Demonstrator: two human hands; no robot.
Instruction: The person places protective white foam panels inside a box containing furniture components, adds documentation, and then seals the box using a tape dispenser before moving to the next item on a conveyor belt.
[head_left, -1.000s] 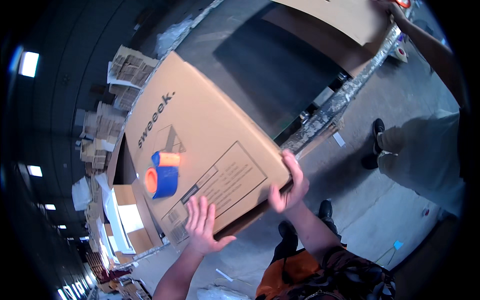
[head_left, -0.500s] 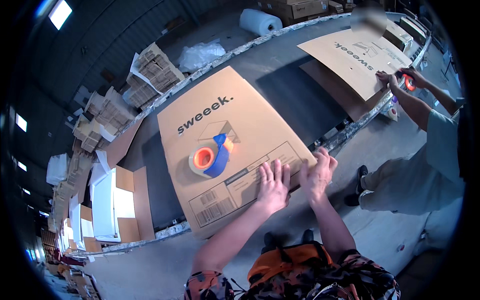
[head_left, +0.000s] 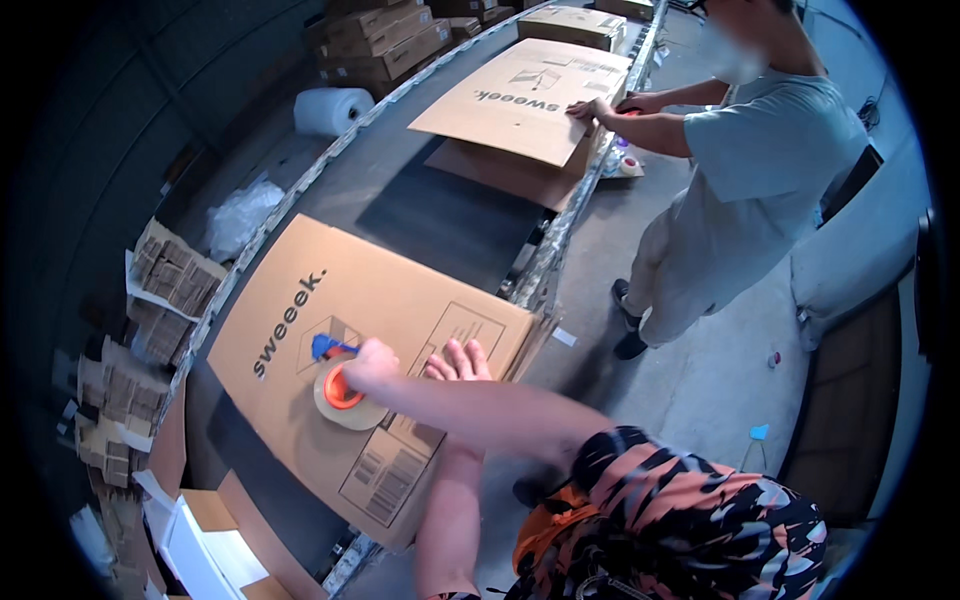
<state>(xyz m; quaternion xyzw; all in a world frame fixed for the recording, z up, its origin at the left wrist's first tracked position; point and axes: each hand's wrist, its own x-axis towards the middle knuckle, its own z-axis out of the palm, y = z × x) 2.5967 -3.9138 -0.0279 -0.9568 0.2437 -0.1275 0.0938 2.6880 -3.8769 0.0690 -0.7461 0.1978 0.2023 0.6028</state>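
A large brown cardboard carton [head_left: 285, 290] with black lettering and printed label panels lies on the conveyor before me. My right hand [head_left: 372, 368] reaches across over my left forearm, its fingers closed round the tape dispenser [head_left: 335, 412]. That dispenser has a blue frame, an orange core and a roll of tape, and is at the carton's top face. Spread fingers of my left hand [head_left: 458, 362] rest on the carton near its right edge; the right forearm hides part of this hand.
Farther along the conveyor [head_left: 370, 125], a co-worker [head_left: 760, 150] has both hands at another carton [head_left: 525, 95] with a raised flap. An open carton with white contents [head_left: 205, 540] stands at lower left. Stacked flat cardboard [head_left: 175, 280] and a bubble-wrap roll [head_left: 332, 110] lie beyond the belt.
My right hand has moved from the carton's near edge to the tape dispenser and closed on it. The left hand stays on the carton. The view has swung right.
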